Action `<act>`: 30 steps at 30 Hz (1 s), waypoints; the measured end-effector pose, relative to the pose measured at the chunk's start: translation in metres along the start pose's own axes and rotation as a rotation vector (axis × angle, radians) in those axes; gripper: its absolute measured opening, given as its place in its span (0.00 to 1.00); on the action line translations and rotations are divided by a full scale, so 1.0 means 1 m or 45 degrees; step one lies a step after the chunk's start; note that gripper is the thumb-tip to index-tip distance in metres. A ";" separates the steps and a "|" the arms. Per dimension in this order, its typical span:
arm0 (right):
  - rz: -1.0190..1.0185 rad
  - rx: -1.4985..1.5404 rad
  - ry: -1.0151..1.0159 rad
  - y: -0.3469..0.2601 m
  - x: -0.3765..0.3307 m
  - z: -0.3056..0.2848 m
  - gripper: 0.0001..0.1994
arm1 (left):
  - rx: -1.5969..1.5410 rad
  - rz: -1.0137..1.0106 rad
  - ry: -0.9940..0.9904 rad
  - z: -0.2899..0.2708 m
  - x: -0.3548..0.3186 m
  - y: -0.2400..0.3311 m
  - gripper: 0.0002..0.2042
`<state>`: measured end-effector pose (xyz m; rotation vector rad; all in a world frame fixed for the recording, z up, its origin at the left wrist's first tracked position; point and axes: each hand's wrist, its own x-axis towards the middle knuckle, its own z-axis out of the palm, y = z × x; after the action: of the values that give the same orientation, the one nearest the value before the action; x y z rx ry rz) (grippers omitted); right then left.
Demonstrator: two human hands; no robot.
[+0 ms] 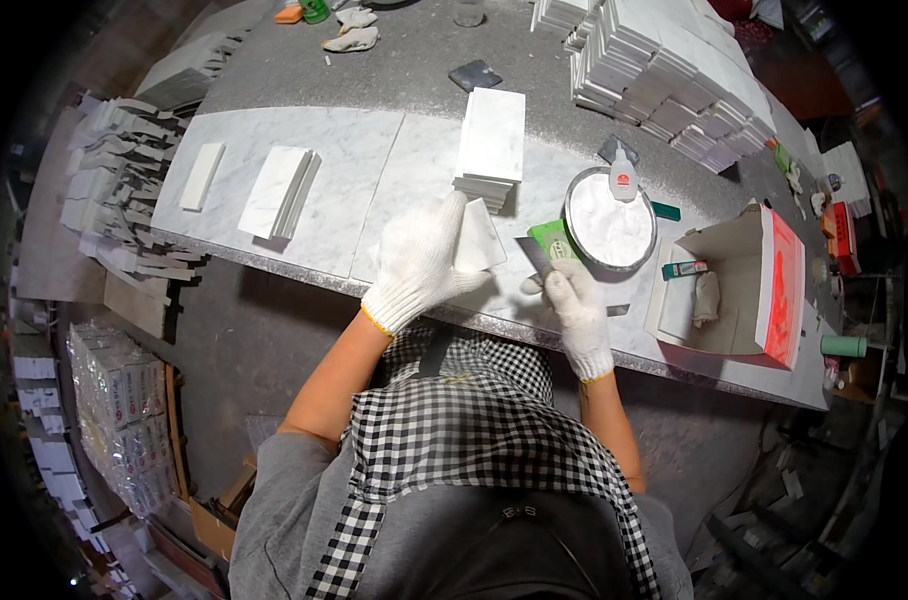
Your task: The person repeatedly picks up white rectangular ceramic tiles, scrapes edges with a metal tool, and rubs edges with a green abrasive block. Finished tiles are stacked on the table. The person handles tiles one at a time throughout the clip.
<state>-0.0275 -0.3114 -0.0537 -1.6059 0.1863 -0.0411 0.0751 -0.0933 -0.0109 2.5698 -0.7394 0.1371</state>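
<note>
My left hand (424,250), in a white knit glove, is closed on a small white marble tile (480,238), held up near the front edge of the worktop. Pinched in the fingers of my gloved right hand (576,305) is a thin dark grey scraper blade (533,256), just to the right of the tile. Behind the blade lies a green packet (551,238). A round bowl (572,232) of white powder or paste stands beyond my right hand, with a small white squeeze bottle (623,176) at its far rim. Directly beyond my left hand rises a stack of white tiles (492,135).
A shorter tile stack (278,195) and a narrow white strip (203,177) sit on the marble slab at left. An open cardboard box (739,270) is at right. Large tile stacks (664,70) fill the back right. Used gloves (352,38) lie at the back.
</note>
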 end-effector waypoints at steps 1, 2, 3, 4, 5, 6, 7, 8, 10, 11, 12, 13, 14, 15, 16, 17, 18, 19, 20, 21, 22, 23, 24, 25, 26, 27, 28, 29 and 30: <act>-0.017 0.061 0.067 0.009 -0.004 -0.007 0.15 | 0.004 -0.021 -0.041 -0.002 0.001 0.002 0.43; 0.003 0.103 0.107 0.005 -0.008 -0.011 0.14 | 0.009 -0.036 -0.082 -0.003 0.004 0.005 0.45; 0.011 0.005 0.150 0.004 -0.010 -0.017 0.14 | 0.013 -0.052 -0.122 -0.004 0.006 0.008 0.46; 0.020 -0.093 0.193 0.002 -0.011 -0.025 0.14 | -0.018 -0.051 -0.125 -0.004 0.007 0.010 0.47; 0.032 -0.191 0.239 0.003 -0.014 -0.033 0.14 | -0.050 -0.048 -0.131 -0.003 0.007 0.013 0.47; 0.108 -0.196 0.286 0.007 -0.016 -0.042 0.15 | -0.084 -0.046 -0.137 -0.002 0.008 0.016 0.48; 0.138 -0.166 0.325 0.007 -0.019 -0.046 0.15 | -0.108 -0.028 -0.141 -0.001 0.009 0.016 0.46; 0.163 -0.136 0.359 0.005 -0.020 -0.049 0.16 | -0.129 -0.013 -0.140 0.000 0.010 0.017 0.45; 0.191 -0.102 0.352 0.012 -0.018 -0.063 0.18 | -0.156 0.022 -0.120 0.003 0.012 0.016 0.41; 0.190 -0.151 0.361 0.014 -0.017 -0.069 0.18 | -0.161 0.040 -0.103 0.006 0.012 0.015 0.38; 0.189 -0.200 0.368 0.014 -0.015 -0.074 0.18 | -0.166 0.057 -0.085 0.009 0.012 0.014 0.34; 0.188 -0.250 0.375 0.015 -0.012 -0.080 0.19 | -0.186 0.064 -0.072 0.012 0.014 0.014 0.31; 0.208 -0.337 0.331 0.016 -0.010 -0.088 0.19 | -0.210 0.061 -0.062 0.015 0.015 0.014 0.28; 0.211 -0.381 0.337 0.018 -0.008 -0.093 0.19 | -0.234 0.057 -0.052 0.018 0.016 0.014 0.26; 0.214 -0.425 0.343 0.019 -0.006 -0.097 0.19 | -0.252 0.051 -0.059 0.019 0.016 0.015 0.24; 0.214 -0.467 0.353 0.019 -0.003 -0.098 0.19 | -0.268 0.049 -0.066 0.022 0.017 0.017 0.23; 0.249 -0.516 0.345 0.016 0.000 -0.100 0.18 | -0.283 0.048 -0.073 0.024 0.018 0.017 0.22; 0.241 -0.514 0.334 0.016 0.004 -0.100 0.18 | -0.285 0.017 -0.095 0.025 0.019 0.018 0.22; 0.234 -0.512 0.328 0.015 0.007 -0.101 0.18 | -0.289 -0.008 -0.118 0.025 0.022 0.020 0.23; 0.226 -0.509 0.323 0.015 0.010 -0.102 0.18 | -0.292 -0.032 -0.142 0.026 0.024 0.022 0.23; 0.207 -0.490 0.331 0.017 0.014 -0.103 0.17 | -0.307 -0.040 -0.148 0.028 0.026 0.022 0.23; 0.188 -0.476 0.338 0.019 0.016 -0.104 0.16 | -0.326 -0.050 -0.151 0.031 0.027 0.021 0.23; 0.168 -0.462 0.346 0.021 0.018 -0.106 0.15 | -0.346 -0.059 -0.154 0.032 0.029 0.022 0.23; 0.185 -0.444 0.359 0.021 0.019 -0.107 0.14 | -0.345 -0.075 -0.175 0.033 0.030 0.025 0.23; 0.197 -0.423 0.378 0.021 0.021 -0.109 0.14 | -0.341 -0.084 -0.193 0.030 0.034 0.029 0.23; 0.209 -0.402 0.397 0.021 0.022 -0.111 0.14 | -0.338 -0.092 -0.212 0.029 0.037 0.033 0.23; 0.218 -0.418 0.395 0.026 0.023 -0.113 0.14 | -0.354 -0.097 -0.207 0.033 0.037 0.033 0.23; 0.224 -0.436 0.397 0.029 0.025 -0.117 0.14 | -0.372 -0.098 -0.199 0.036 0.037 0.032 0.23; 0.230 -0.454 0.399 0.030 0.026 -0.121 0.14 | -0.390 -0.099 -0.192 0.038 0.038 0.033 0.23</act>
<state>-0.0216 -0.4353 -0.0799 -1.9254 0.6086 -0.1256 0.0885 -0.1536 -0.0233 2.3279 -0.6559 -0.1837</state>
